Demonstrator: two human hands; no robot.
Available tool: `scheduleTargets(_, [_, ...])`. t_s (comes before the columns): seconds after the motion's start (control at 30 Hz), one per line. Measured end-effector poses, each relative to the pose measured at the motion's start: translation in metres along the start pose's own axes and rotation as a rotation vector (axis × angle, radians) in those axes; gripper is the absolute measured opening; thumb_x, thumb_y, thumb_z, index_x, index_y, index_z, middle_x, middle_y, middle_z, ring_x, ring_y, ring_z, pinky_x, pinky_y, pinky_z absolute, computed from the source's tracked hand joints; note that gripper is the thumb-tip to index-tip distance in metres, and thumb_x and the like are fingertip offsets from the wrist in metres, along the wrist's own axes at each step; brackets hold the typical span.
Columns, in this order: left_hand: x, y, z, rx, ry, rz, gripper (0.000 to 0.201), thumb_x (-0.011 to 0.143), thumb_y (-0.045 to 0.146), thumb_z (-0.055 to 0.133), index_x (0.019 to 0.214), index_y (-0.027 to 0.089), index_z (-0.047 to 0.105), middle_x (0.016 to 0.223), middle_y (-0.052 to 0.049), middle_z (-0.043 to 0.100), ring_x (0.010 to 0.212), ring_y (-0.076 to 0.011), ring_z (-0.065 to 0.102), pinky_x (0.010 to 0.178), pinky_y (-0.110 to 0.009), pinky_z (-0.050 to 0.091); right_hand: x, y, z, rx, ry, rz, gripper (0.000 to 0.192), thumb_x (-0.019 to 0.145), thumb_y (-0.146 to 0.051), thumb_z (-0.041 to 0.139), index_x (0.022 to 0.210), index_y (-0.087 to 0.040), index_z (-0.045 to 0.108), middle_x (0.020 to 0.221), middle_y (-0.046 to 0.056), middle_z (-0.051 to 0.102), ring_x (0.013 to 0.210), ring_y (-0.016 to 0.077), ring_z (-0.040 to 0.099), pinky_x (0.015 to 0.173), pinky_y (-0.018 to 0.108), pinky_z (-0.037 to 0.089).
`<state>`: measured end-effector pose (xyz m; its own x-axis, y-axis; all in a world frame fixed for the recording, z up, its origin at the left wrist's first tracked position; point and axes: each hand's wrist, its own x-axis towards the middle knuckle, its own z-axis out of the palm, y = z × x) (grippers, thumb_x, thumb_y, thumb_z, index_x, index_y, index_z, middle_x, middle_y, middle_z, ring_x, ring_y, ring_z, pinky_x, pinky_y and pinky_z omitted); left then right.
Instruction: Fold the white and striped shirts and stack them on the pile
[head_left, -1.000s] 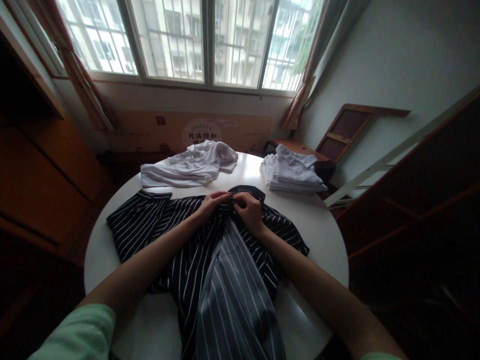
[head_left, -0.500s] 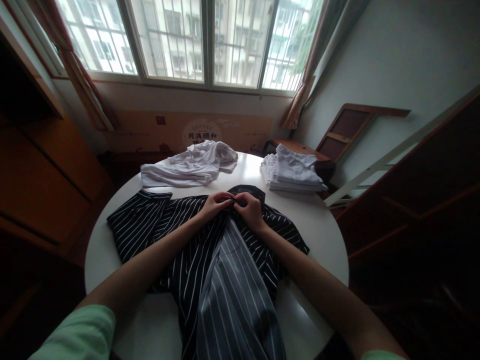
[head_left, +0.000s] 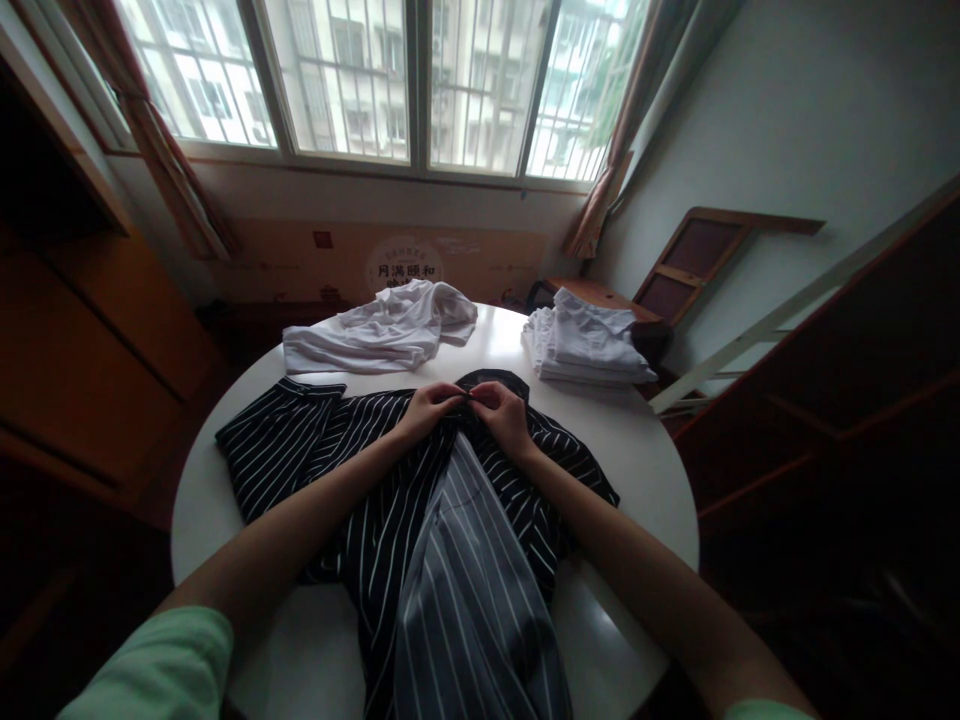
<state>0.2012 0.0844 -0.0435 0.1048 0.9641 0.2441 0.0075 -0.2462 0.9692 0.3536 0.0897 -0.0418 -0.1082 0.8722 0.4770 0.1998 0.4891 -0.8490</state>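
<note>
A black shirt with white stripes (head_left: 382,500) lies spread over the round white table (head_left: 649,480), its collar at the far side and its lower part toward me. The front hangs apart below the neck, showing the greyer inside of the cloth. At the collar, my left hand (head_left: 431,408) pinches one edge of the shirt. My right hand (head_left: 501,410) pinches the cloth right beside it, with the fingertips of both hands nearly touching. Whatever small part, such as a button, lies between the fingers is too small to make out.
A crumpled white garment (head_left: 367,335) lies at the table's far left. A stack of folded white shirts (head_left: 585,345) sits at the far right. Behind stand a wooden chair (head_left: 686,265) and a printed box (head_left: 285,260) below the window.
My right hand's fingers have shifted slightly and drawn closer together at the collar. My left hand and the shirt stay nearly where they were.
</note>
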Motion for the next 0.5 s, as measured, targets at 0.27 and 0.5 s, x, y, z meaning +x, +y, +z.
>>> scheduleTargets(0.27, [0.0002, -0.0013, 0.0004, -0.054, 0.006, -0.023, 0.025, 0.060, 0.035, 0.069, 0.077, 0.016, 0.066, 0.079, -0.003, 0.067, 0.078, -0.0165, 0.060, 0.079, -0.030, 0.043, -0.0041, -0.0058, 0.0018, -0.169, 0.009, -0.121, 0.017, 0.066, -0.016, 0.055, 0.083, -0.018, 0.056, 0.078, 0.002, 0.064, 0.074, 0.0164, 0.062, 0.074, 0.033, 0.051])
scheduleTargets(0.5, [0.0011, -0.0042, -0.0008, -0.075, -0.021, -0.028, 0.028, 0.060, 0.035, 0.070, 0.080, 0.015, 0.065, 0.083, -0.004, 0.067, 0.080, -0.0161, 0.060, 0.079, -0.030, 0.043, -0.0039, -0.0054, 0.0020, -0.261, 0.038, -0.165, 0.020, 0.065, -0.014, 0.053, 0.085, -0.018, 0.052, 0.078, 0.003, 0.062, 0.072, 0.0158, 0.060, 0.070, 0.031, 0.049])
